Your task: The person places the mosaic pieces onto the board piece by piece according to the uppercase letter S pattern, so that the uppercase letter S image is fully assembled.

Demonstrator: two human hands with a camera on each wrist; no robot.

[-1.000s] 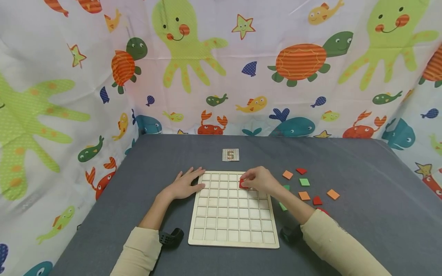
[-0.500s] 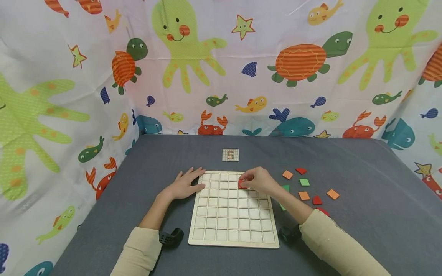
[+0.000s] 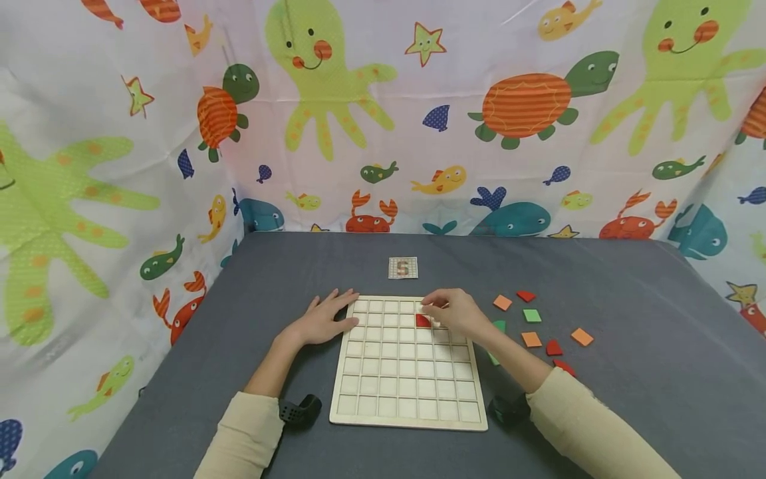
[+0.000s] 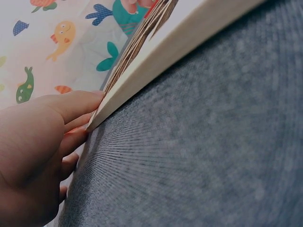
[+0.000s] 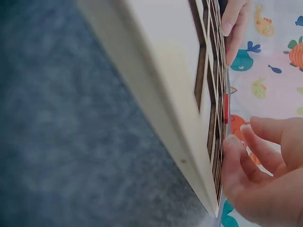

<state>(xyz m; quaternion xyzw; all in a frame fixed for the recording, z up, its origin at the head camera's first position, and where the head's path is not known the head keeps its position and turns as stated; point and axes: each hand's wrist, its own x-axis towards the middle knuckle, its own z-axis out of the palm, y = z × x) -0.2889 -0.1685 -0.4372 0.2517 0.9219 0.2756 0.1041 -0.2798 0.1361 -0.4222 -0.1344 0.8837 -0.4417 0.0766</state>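
Observation:
A pale wooden grid board lies on the grey cloth, its square cells framed by raised strips. One red tile sits in a cell of the second row from the far edge, right of the middle. Just right of that tile is my right hand, fingers loosely bent and holding nothing; the right wrist view shows the red tile's edge apart from the fingertips. My left hand rests with fingers spread at the board's far left corner, fingertips touching its edge.
Right of the board lie several loose tiles: orange, green and red. Some green ones are partly covered by my right forearm. A small card with an S-like figure on a grid lies beyond the board. A patterned curtain stands behind.
My right hand has let go of the red tile and shifted slightly right, leaving the tile in its cell. The left hand stays at the board's corner. The head view shifts a little.

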